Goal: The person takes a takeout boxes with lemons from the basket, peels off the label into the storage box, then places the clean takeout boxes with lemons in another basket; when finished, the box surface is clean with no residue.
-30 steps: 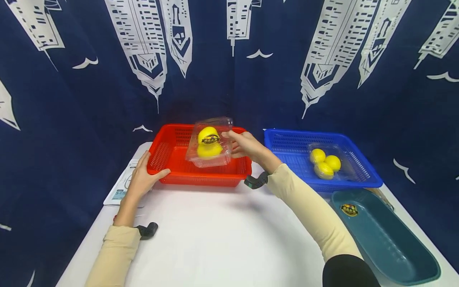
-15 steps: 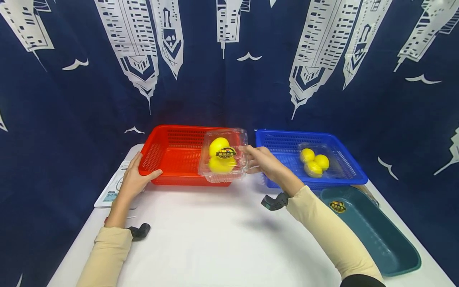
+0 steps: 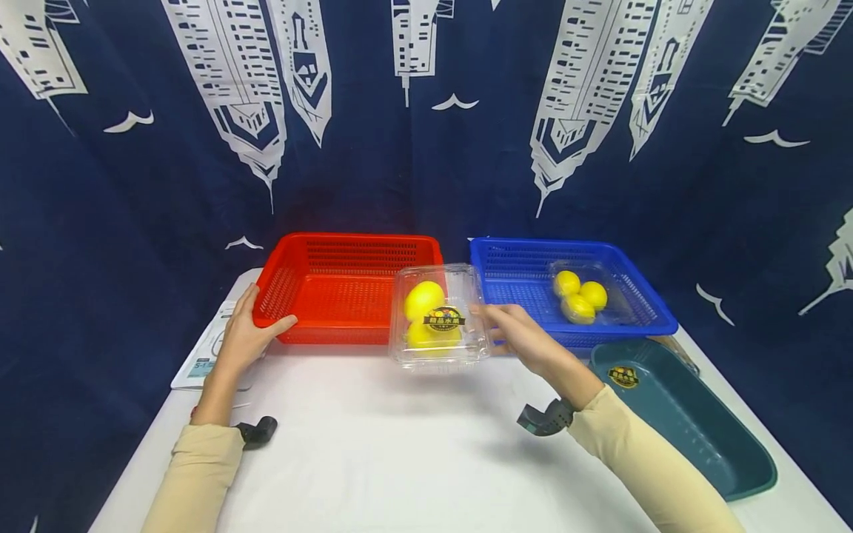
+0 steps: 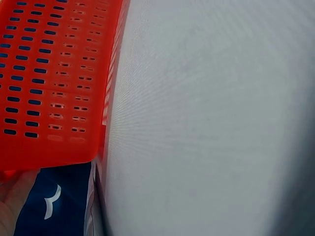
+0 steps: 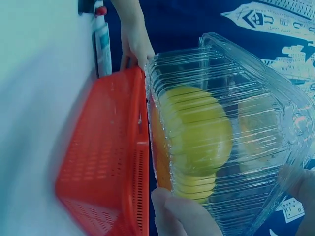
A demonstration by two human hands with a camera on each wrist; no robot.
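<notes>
My right hand (image 3: 523,337) grips the right side of a clear plastic fruit box (image 3: 473,285), held above the table in front of the gap between the baskets. The box is lidded, with yellow lemon-like fruit (image 3: 423,300) inside and a black-and-gold label (image 3: 444,319) on it. In the right wrist view, the thumb and fingertips press the clear box's walls (image 5: 256,123). At the left end of a red plastic basket (image 3: 346,300), my left hand (image 3: 241,333) touches the corner, thumb stretched along the front and fingers by the side. The left wrist view shows little of that hand.
A blue basket (image 3: 520,296) at the back right contains another clear box with yellow fruit (image 3: 578,296). Nearer me lies a dark teal tray (image 3: 700,422) bearing a label. Papers (image 3: 203,355) lie left of the red basket on the white table (image 3: 373,451).
My right hand has carried the fruit box out from over the red basket, rightward and toward me. My left hand stays at the basket's corner; the whole view has shifted slightly.
</notes>
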